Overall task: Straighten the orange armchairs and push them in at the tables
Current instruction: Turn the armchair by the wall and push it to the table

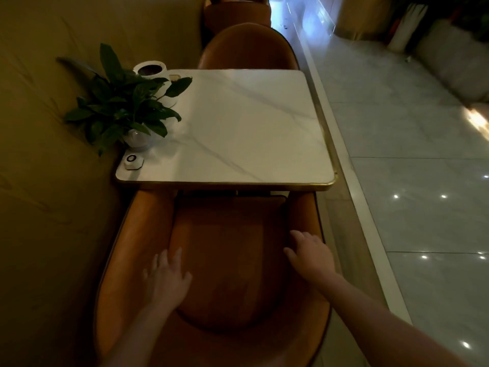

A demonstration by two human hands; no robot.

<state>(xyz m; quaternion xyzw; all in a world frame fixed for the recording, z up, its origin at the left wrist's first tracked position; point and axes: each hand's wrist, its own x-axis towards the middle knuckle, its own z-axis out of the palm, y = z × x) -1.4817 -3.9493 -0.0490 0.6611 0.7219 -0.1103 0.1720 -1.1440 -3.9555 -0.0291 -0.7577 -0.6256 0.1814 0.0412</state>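
An orange armchair (225, 260) stands right below me, its seat front tucked under the near edge of a white marble table (246, 128) with a gold rim. My left hand (165, 276) hovers with fingers spread over the chair's left inner side. On the right arm of the chair rests my right hand (309, 254), fingers curled over its inner edge. A second orange armchair (247, 47) faces me at the table's far side. Beyond that one, the back of a third (236, 14) shows.
A leafy plant in a glass bowl (124, 107), a white pot (153, 71) and a small white call button (133, 161) sit on the table's left side. A yellow wall (53, 181) runs close along the left. A raised white kerb (352, 160) and glossy tiled floor (423, 181) lie to the right.
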